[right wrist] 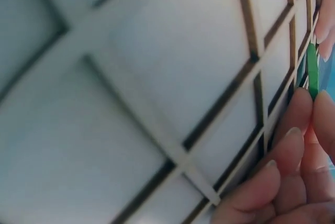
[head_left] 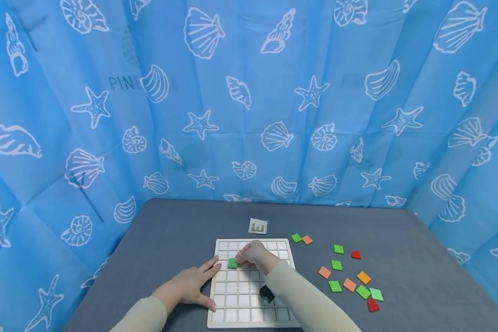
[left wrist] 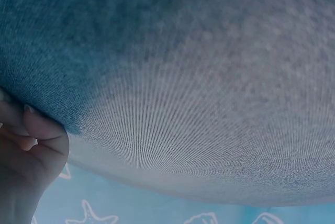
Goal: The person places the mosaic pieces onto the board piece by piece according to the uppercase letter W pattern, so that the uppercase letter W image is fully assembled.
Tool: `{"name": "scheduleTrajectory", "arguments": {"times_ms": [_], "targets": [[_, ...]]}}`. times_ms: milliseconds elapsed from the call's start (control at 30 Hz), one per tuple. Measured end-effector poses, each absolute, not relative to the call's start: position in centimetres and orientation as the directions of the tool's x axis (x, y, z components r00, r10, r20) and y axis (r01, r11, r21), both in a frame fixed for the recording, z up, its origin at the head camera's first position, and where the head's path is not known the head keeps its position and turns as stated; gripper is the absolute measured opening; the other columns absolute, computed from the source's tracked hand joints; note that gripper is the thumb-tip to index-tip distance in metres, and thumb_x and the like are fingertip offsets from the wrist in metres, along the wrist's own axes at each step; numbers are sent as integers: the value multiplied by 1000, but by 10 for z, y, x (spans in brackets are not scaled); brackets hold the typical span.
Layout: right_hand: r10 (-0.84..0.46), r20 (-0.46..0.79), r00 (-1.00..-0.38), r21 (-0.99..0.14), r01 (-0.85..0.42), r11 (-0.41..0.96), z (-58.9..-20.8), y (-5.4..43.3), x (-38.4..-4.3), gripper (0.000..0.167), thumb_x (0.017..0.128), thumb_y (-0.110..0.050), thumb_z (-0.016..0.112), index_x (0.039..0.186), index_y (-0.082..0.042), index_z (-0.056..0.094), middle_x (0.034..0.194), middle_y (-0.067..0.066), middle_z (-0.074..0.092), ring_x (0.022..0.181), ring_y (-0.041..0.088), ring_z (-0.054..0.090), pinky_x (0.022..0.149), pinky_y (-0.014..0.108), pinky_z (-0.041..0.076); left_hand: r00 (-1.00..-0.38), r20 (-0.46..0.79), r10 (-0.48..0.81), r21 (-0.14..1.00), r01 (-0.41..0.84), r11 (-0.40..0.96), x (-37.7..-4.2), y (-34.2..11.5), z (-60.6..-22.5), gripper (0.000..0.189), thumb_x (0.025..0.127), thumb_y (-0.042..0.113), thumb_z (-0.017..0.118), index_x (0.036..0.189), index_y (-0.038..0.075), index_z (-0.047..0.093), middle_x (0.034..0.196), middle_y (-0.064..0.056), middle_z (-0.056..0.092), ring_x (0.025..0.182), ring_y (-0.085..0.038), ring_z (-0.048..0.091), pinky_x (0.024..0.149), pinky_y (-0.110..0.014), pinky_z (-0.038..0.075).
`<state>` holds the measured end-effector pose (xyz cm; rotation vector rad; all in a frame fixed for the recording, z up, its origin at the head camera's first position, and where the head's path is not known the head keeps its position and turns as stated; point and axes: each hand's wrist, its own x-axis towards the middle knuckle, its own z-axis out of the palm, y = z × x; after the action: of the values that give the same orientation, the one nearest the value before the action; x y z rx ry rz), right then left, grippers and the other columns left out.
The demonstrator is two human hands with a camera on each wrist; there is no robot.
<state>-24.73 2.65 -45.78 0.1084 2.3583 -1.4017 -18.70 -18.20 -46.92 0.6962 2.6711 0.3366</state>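
Note:
A white board with a raised square grid (head_left: 231, 302) lies on the table. My right hand (head_left: 255, 255) is over its upper middle and pinches a green square tile (head_left: 232, 263) by its edge. In the right wrist view the tile (right wrist: 312, 72) stands between thumb and fingertip, tilted against the grid; whether it is seated in a cell I cannot tell. My left hand (head_left: 189, 284) rests at the board's left edge, fingers spread, thumb and fingertips on the rim. The left wrist view shows part of that hand (left wrist: 36, 150) beside grey cloth.
Right of the board lie several loose tiles: green (head_left: 335, 286), orange (head_left: 349, 285), light green (head_left: 376, 294) and red (head_left: 373, 305). A small pattern card (head_left: 257, 226) lies behind the board. A blue shell-print curtain (head_left: 240, 138) hangs behind the grey table (head_left: 182, 230).

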Motion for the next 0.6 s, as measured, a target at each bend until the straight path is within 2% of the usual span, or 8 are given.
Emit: {"name": "scheduleTrajectory", "arguments": {"times_ms": [433,600], "targets": [[-120,-391,-912,-812,281,512,-456,24,-248,8,81,-1,76,75,-6,74,63,-1,68,53,9,55,52,23,41,-821,-266,505,325,417,849,-185,-182,-468,104,69,64,75,152,13,36,160,-4,23,121,-43,50,93,-56,42],[-125,-393,-911,-806,277,523,-456,25,-248,6,81,-2,76,76,-5,74,64,-1,68,54,9,53,53,23,40,-817,-306,489,337,387,858,-187,-183,-470,104,70,66,72,153,17,34,161,1,19,124,-43,48,94,-57,41]]}}
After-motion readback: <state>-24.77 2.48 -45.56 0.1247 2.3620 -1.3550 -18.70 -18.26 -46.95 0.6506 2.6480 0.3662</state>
